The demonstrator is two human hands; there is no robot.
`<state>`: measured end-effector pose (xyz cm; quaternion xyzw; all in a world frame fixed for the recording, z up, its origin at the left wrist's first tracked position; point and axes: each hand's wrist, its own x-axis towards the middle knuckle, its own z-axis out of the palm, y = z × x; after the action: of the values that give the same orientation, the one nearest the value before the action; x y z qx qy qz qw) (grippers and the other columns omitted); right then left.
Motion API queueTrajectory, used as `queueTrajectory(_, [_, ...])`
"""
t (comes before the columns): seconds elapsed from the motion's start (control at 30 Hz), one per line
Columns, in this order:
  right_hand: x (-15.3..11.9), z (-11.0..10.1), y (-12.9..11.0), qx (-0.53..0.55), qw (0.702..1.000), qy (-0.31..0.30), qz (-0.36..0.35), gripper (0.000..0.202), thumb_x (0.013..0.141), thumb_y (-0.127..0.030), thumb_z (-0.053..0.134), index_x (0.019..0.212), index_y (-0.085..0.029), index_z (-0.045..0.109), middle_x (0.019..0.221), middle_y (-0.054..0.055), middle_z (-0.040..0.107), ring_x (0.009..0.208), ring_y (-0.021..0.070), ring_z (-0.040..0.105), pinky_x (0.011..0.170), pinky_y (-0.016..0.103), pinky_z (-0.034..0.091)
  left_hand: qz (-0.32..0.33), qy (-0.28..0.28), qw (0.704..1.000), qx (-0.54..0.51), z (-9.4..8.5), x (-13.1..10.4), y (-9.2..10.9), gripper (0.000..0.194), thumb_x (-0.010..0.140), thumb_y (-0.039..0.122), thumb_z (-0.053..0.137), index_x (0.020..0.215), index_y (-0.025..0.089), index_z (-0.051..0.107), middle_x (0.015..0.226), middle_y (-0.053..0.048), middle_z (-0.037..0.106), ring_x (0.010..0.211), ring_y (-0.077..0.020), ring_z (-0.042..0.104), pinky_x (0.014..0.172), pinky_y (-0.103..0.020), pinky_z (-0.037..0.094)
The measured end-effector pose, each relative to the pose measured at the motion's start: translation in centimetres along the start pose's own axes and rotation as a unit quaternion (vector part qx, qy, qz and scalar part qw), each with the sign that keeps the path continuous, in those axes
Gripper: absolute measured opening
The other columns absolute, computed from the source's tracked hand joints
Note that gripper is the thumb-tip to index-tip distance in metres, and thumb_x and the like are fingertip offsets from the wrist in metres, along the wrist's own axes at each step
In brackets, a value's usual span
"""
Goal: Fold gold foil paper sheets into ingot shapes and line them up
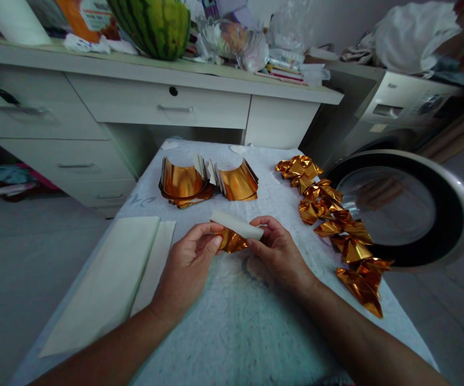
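Note:
Between my two hands, above the middle of the table, is a sheet of gold foil paper (233, 242) with a pale back, partly curled over. My left hand (189, 262) pinches its left edge between thumb and fingers. At the opposite edge, my right hand (278, 249) pinches it too. Just beyond lie two stacks of curved gold foil sheets, a left stack (183, 181) and a right stack (237, 182). To the right runs a row of several folded gold foil pieces (328, 214). Left of my hands lie folded pale paper sheets (107, 268).
A cloth-covered table (248, 332) is under my hands. Behind it stands a white drawer desk (143, 99) bearing a watermelon (151, 27) and plastic bags. A washing machine (376, 112) stands at right, its round door (463, 214) swung out beside the table's right edge.

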<state>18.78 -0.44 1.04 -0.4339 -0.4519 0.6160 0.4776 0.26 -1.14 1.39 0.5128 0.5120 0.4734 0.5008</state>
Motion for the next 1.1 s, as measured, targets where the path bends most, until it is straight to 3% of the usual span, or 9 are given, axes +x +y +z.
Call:
queueTrajectory(0.13, [-0.1, 0.3, 0.0, 0.017, 1.000, -0.010, 0.008, 0.042, 0.074, -0.036, 0.079, 0.097, -0.025, 0.045, 0.080, -0.003, 0.065, 0.057, 0.0097, 0.055, 0.047, 0.019, 0.038, -0.009, -0.031, 0.999, 0.005, 0.2, -0.3, 0.0, 0.037, 0.085, 0.031, 0.065, 0.119, 0.021, 0.056, 0.108, -0.005, 0.069, 0.088, -0.0190, 0.068, 0.076, -0.032, 0.054])
queueTrajectory(0.27, [-0.2, 0.6, 0.1, 0.011, 0.999, -0.032, 0.019, 0.048, 0.075, -0.039, 0.077, 0.103, -0.027, 0.040, 0.078, -0.005, 0.063, 0.047, 0.0076, 0.048, 0.041, 0.018, 0.034, 0.007, -0.036, 0.999, -0.005, 0.3, -0.4, -0.3, 0.047, 0.082, 0.029, 0.068, 0.125, 0.021, 0.052, 0.135, -0.011, 0.056, 0.102, -0.0226, 0.067, 0.081, -0.035, 0.055])
queueTrajectory(0.37, [-0.3, 0.3, 0.3, -0.031, 0.998, -0.047, 0.004, 0.048, 0.077, -0.037, 0.075, 0.108, -0.028, 0.040, 0.081, -0.005, 0.060, 0.051, 0.0086, 0.049, 0.044, 0.020, 0.036, -0.003, -0.044, 0.999, -0.025, 0.2, -0.1, -0.7, 0.044, 0.085, 0.027, 0.063, 0.127, 0.022, 0.049, 0.124, -0.009, 0.063, 0.101, -0.0208, 0.068, 0.085, -0.035, 0.054])
queueTrajectory(0.47, [-0.3, -0.5, 0.2, -0.129, 0.989, -0.041, -0.056, 0.039, 0.083, -0.028, 0.065, 0.115, -0.027, 0.043, 0.090, -0.001, 0.057, 0.070, 0.0129, 0.055, 0.060, 0.026, 0.046, -0.003, -0.040, 0.999, -0.037, 0.0, 0.3, -0.7, 0.040, 0.086, 0.023, 0.060, 0.124, 0.024, 0.047, 0.115, -0.004, 0.066, 0.100, -0.0174, 0.066, 0.087, -0.032, 0.052])
queueTrajectory(0.53, [-0.4, -1.1, -0.1, -0.235, 0.964, -0.026, -0.122, 0.038, 0.082, -0.015, 0.055, 0.117, -0.026, 0.045, 0.102, 0.002, 0.056, 0.090, 0.0173, 0.055, 0.077, 0.033, 0.047, 0.008, -0.028, 0.999, -0.034, 0.0, 0.5, -0.5, 0.037, 0.084, 0.019, 0.061, 0.118, 0.023, 0.047, 0.113, -0.002, 0.064, 0.099, -0.0154, 0.065, 0.086, -0.029, 0.052])
queueTrajectory(0.6, [-0.5, -1.5, -0.4, -0.346, 0.919, -0.033, -0.186, 0.055, 0.072, -0.003, 0.050, 0.122, -0.025, 0.044, 0.115, 0.006, 0.053, 0.106, 0.0211, 0.050, 0.091, 0.039, 0.044, 0.008, -0.031, 0.999, -0.036, 0.0, 0.6, -0.2, 0.034, 0.082, 0.017, 0.061, 0.113, 0.023, 0.046, 0.109, -0.001, 0.063, 0.096, -0.0149, 0.065, 0.082, -0.028, 0.053])
queueTrajectory(0.73, [-0.5, -1.6, -0.7, -0.460, 0.848, -0.087, -0.248, 0.074, 0.062, 0.001, 0.052, 0.129, -0.024, 0.038, 0.128, 0.009, 0.044, 0.121, 0.0261, 0.040, 0.103, 0.047, 0.036, -0.009, -0.060, 0.998, -0.031, -0.3, 0.7, -0.1, 0.034, 0.081, 0.019, 0.062, 0.113, 0.021, 0.050, 0.111, -0.004, 0.064, 0.094, -0.0166, 0.065, 0.082, -0.031, 0.053])
queueTrajectory(0.97, [-0.7, -1.3, -0.2, -0.492, 0.824, -0.066, -0.274, 0.049, 0.064, 0.003, 0.056, 0.103, -0.026, 0.052, 0.120, 0.005, 0.046, 0.113, 0.0246, 0.042, 0.093, 0.040, 0.041, -0.028, -0.101, 0.994, 0.009, -0.8, 1.0, -0.3, 0.044, 0.086, 0.028, 0.057, 0.129, 0.017, 0.053, 0.113, -0.008, 0.068, 0.096, -0.0202, 0.067, 0.087, -0.038, 0.054])
queueTrajectory(1.1, [-0.9, -1.4, -0.6, -0.497, 0.805, -0.104, -0.307, 0.041, 0.064, 0.005, 0.056, 0.092, -0.024, 0.057, 0.121, 0.003, 0.050, 0.111, 0.0228, 0.044, 0.092, 0.037, 0.039, 0.072, -0.093, 0.981, 0.152, -1.2, 1.4, -0.6, 0.034, 0.086, 0.022, 0.053, 0.118, 0.020, 0.063, 0.123, -0.006, 0.064, 0.112, -0.0217, 0.061, 0.101, -0.041, 0.048])
